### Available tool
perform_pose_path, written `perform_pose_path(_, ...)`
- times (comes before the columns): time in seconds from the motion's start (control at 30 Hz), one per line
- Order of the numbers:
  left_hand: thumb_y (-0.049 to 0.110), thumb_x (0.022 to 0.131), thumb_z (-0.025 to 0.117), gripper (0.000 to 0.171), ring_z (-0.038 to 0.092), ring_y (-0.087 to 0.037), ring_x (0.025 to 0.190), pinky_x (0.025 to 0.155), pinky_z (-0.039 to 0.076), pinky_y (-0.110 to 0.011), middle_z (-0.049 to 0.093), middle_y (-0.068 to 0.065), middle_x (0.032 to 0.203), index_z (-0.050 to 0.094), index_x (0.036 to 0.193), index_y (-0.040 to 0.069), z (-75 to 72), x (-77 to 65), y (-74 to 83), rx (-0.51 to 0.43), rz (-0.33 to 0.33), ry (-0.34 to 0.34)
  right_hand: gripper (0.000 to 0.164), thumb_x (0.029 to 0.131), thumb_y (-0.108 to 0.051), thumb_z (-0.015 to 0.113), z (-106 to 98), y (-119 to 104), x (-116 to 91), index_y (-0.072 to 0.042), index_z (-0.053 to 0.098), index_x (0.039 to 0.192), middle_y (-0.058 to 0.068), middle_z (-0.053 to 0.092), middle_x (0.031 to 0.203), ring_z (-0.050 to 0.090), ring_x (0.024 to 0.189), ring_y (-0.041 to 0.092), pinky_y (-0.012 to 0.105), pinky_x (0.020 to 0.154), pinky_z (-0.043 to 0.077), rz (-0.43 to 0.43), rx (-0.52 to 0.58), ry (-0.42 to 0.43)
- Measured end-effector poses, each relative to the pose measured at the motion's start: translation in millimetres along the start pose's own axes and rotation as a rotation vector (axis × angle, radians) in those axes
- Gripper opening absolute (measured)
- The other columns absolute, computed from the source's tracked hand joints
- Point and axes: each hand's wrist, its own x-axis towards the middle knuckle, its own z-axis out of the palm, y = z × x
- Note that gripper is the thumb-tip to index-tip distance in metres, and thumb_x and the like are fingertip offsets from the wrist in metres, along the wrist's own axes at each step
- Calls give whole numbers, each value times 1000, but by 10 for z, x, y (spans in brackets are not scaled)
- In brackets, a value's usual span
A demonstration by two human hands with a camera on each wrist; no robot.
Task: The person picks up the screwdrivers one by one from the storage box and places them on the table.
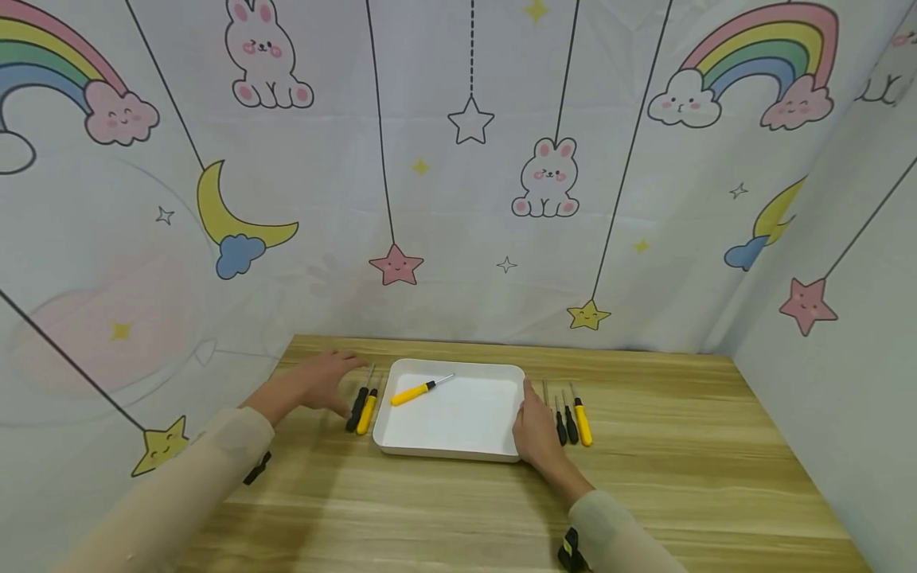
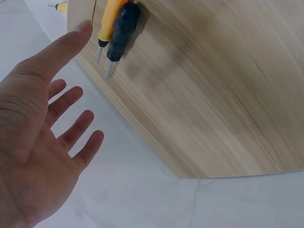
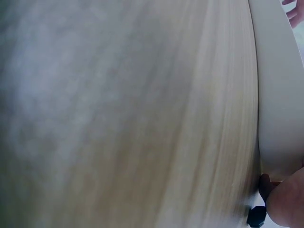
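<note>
A shallow white tray point(image 1: 458, 418) lies on the wooden table with one yellow-handled screwdriver point(image 1: 414, 394) inside, its shaft pointing to the far right. My left hand point(image 1: 322, 383) is open, fingers spread, just left of a black-handled screwdriver point(image 1: 357, 411) and another yellow-handled screwdriver point(image 1: 368, 412); in the left wrist view its thumb point(image 2: 71, 42) points toward these two handles. At the tray's right edge my right hand point(image 1: 537, 430) grips the rim. The right wrist view shows the tray's side wall point(image 3: 280, 95) and part of that hand point(image 3: 287, 199) at its end.
Right of the tray lie several screwdrivers, among them a black-handled one point(image 1: 570, 426) and a yellow-handled one point(image 1: 583, 422), roughly side by side. The table point(image 1: 680, 446) meets a printed cloth backdrop point(image 1: 458, 302) at the back and a pale wall at right.
</note>
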Motion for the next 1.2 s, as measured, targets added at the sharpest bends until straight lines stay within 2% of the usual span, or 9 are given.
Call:
perform_pose_path(0.2, 38, 84, 92, 90, 42, -50, 144, 113, 42, -66, 45, -23, 160, 48, 158, 10, -63, 8, 23, 5, 15, 39, 51, 111, -2, 39, 12, 12, -3, 13, 32, 159, 34, 50, 153, 51, 140, 47, 59, 114, 44, 3, 5, -5)
perform_pose_path(0.37, 37, 83, 93, 92, 41, -49, 145, 113, 42, -66, 46, -21, 160, 48, 159, 13, -110, 7, 52, -5, 7, 51, 51, 111, -2, 39, 35, 28, 16, 12, 32, 160, 33, 50, 153, 50, 141, 47, 60, 114, 43, 6, 1, -8)
perform_pose_path(0.57, 37, 84, 92, 92, 43, -48, 143, 113, 42, -66, 47, -20, 160, 47, 160, 12, -111, 2, 42, 21, 14, 74, 51, 111, -2, 39, 38, 37, 14, 12, 32, 160, 33, 50, 153, 51, 141, 47, 59, 114, 44, 9, 5, -6)
perform_pose_path(0.7, 35, 84, 92, 90, 44, -47, 143, 113, 43, -66, 48, -19, 159, 49, 159, 13, -102, 8, 49, 7, 14, 87, 51, 111, -2, 39, 43, 41, 14, 12, 32, 160, 33, 50, 153, 50, 141, 47, 59, 114, 43, 11, 2, -11)
perform_pose_path(1.2, 40, 84, 92, 91, 47, -46, 141, 113, 43, -65, 49, -17, 159, 48, 159, 13, -175, 43, 198, 54, 48, 122, 51, 110, -1, 39, 34, 35, 27, 13, 33, 159, 33, 50, 153, 51, 141, 47, 59, 115, 43, -1, -2, -6)
